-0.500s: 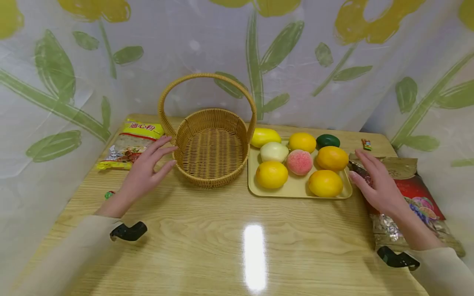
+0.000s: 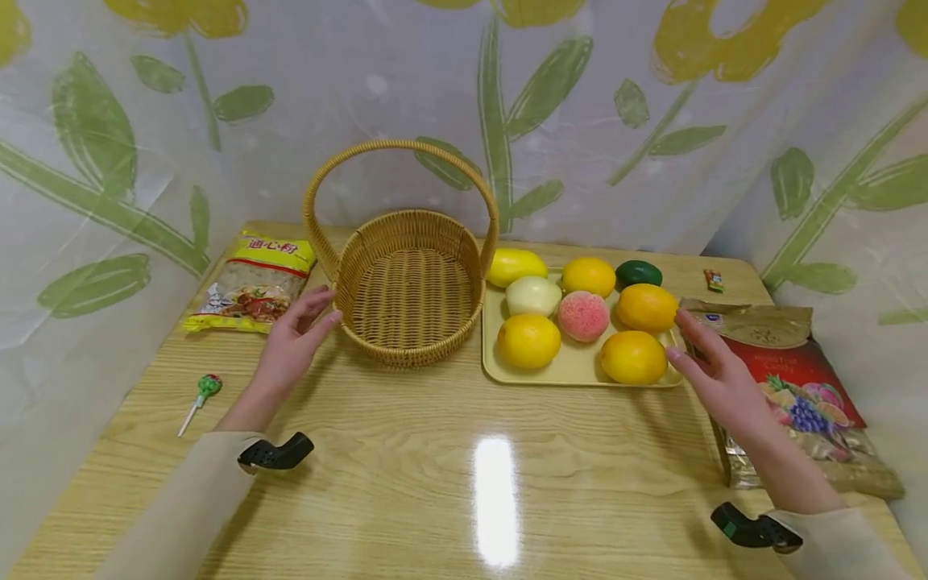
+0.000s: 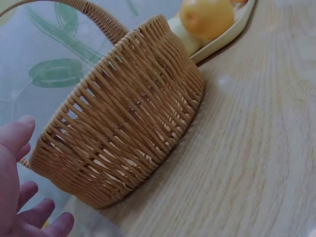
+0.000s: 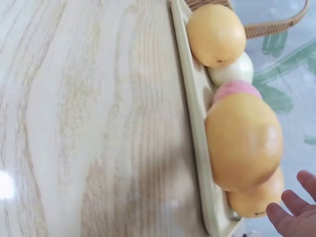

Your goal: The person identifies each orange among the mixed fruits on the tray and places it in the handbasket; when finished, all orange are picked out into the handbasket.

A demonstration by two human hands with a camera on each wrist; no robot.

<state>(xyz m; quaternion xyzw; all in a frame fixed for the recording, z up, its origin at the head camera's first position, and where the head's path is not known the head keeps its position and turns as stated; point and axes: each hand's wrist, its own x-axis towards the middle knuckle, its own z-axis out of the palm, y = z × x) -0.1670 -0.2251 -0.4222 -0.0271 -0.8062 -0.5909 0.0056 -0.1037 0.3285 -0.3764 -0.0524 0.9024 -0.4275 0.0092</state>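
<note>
A round wicker basket (image 2: pixel 413 354) with a tall hooped handle stands at the back of the table, with nothing inside it. My left hand (image 2: pixel 290 346) is at its left side, fingers loosely bent and holding nothing. The left wrist view shows the fingertips (image 3: pixel 59 224) close to the woven wall; contact is unclear. Right of the basket lies a cream tray (image 2: pixel 580 372) carrying several fruits, among them a pink peach (image 2: pixel 583 316) and yellow-orange fruits (image 2: pixel 634 358). Beside the tray's right end my right hand (image 2: pixel 725 391) hovers, fingers extended and holding nothing.
A yellow bag of pasta (image 2: pixel 254 282) lies at the back left, and a green lollipop (image 2: pixel 209 387) is nearer on that side. To the right are a red-and-gold candy bag (image 2: pixel 805 387) and a small wrapped candy (image 2: pixel 714 280). A flower-patterned curtain (image 2: pixel 580 161) hangs behind.
My left hand has drawn down and its fingers bend more, leaving the lollipop fully in sight. My right hand has shifted slightly left toward the tray. The view has moved a little.
</note>
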